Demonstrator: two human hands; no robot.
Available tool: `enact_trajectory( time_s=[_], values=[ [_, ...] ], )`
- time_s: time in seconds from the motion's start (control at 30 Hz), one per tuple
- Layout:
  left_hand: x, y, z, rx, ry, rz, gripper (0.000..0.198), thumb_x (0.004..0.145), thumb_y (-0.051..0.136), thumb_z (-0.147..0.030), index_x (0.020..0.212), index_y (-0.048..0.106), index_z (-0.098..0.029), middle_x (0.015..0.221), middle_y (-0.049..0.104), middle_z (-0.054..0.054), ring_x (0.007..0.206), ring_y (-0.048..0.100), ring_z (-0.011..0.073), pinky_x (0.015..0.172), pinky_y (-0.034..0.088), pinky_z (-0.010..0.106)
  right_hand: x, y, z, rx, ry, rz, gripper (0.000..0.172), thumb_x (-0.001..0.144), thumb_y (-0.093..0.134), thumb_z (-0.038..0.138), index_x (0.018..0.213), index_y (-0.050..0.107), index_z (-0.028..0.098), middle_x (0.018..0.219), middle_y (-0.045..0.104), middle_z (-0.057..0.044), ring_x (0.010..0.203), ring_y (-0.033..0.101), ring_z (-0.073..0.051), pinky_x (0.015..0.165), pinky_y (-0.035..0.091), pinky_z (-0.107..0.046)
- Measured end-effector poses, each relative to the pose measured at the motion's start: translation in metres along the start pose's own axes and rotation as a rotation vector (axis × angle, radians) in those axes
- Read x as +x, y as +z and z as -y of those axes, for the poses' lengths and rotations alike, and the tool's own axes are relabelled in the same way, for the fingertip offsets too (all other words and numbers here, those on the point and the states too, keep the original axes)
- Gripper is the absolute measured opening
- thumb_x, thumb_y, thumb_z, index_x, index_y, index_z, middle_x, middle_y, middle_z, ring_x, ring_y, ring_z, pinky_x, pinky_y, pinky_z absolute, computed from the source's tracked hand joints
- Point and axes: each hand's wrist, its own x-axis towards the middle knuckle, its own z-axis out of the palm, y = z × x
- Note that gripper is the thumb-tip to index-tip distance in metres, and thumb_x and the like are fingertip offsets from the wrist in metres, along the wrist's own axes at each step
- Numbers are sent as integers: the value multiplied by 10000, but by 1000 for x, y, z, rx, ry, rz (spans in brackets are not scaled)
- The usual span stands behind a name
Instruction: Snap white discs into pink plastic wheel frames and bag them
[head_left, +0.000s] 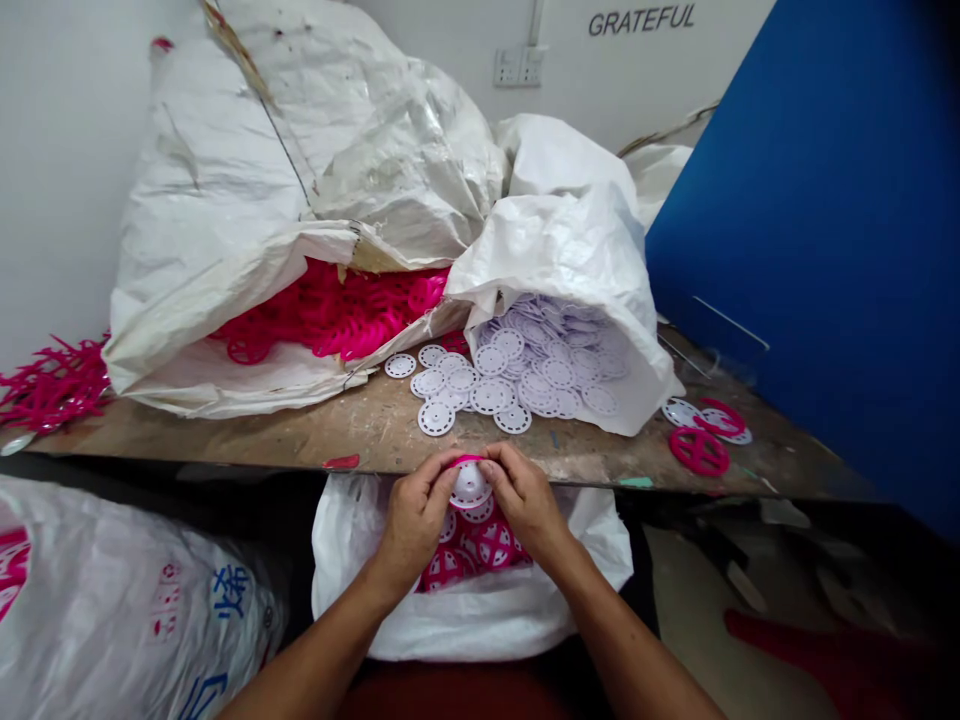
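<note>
While both hands are working close together above an open white bag (472, 625), the left hand (411, 525) and the right hand (525, 500) are curled nearly shut, their fingertips gripping a white perforated plastic disc (470, 487) with a magenta plastic piece (466, 460) along its top edge. Magenta-and-white discs (480, 548) are lying in the bag. Loose white discs (450, 385) are sitting on a scarred wooden bench (360, 435), not far from its edge. A slipping fingertip could drop the disc into the bag, and a careless forearm could knock the loose discs onto the floor.
</note>
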Motion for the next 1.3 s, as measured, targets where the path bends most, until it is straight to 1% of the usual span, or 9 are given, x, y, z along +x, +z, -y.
enact_trajectory(
  time_s=[0.13,0.27,0.5,0.63,0.73,0.87,1.0,1.17,1.3],
  values=[
    [-3,1,-2,-162,-85,16,314,868,513,-337,1114,606,-165,1110,668,77,1020,610,213,894,460,312,-4,2,1,178,143,-27,199,891,455,336,886,572,175,732,582,-6,672,534,-136,600,412,-236],
    [-10,0,-2,-383,-275,128,407,802,607,-361,1152,545,-164,996,698,85,856,660,221,716,539,312,-9,-4,3,328,207,31,218,890,464,360,994,545,186,737,587,12,583,518,-112,546,416,-221],
    [-18,-3,6,-356,-307,81,345,799,607,-354,1071,555,-148,811,695,58,648,646,173,634,521,277,-20,5,11,24,39,67,258,833,555,231,1089,535,200,915,649,-31,795,600,-163,700,455,-260],
    [-22,-23,12,-324,-317,216,376,829,566,-365,1148,559,-167,860,696,68,663,638,167,615,498,255,-8,-4,13,-65,-34,163,234,846,559,269,1073,590,224,922,657,-20,811,611,-160,727,467,-266],
    [-19,-56,12,-127,-269,293,390,809,593,-353,1167,599,-198,870,701,62,712,639,184,627,484,252,12,-23,-4,-261,-59,49,231,878,506,329,1042,625,220,987,647,-46,851,617,-175,746,477,-292],
    [14,-108,12,202,-117,3,328,775,624,-322,1087,660,-230,862,712,44,729,635,200,667,467,268,39,-32,-46,-632,-47,-137,346,854,499,434,1102,609,218,1139,607,-80,895,634,-236,748,496,-360],
    [81,-153,23,415,42,-371,183,785,585,-271,935,676,-219,922,693,53,860,616,225,784,437,312,45,-28,-69,-773,-107,-169,417,862,427,537,1086,614,239,1116,644,-67,870,664,-250,700,524,-365],
    [154,-181,49,421,50,-491,104,697,620,-143,781,655,-193,875,641,60,913,566,236,871,399,355,41,-29,-75,-725,-124,-216,470,853,398,602,1068,610,241,948,716,-46,762,685,-243,639,533,-354],
    [162,-180,52,321,56,-505,51,671,659,-159,684,620,-189,851,616,58,980,535,247,919,378,368,38,-32,-72,-631,-200,-318,426,867,407,570,920,651,226,925,710,-60,819,665,-246,735,504,-371]
  ],
)
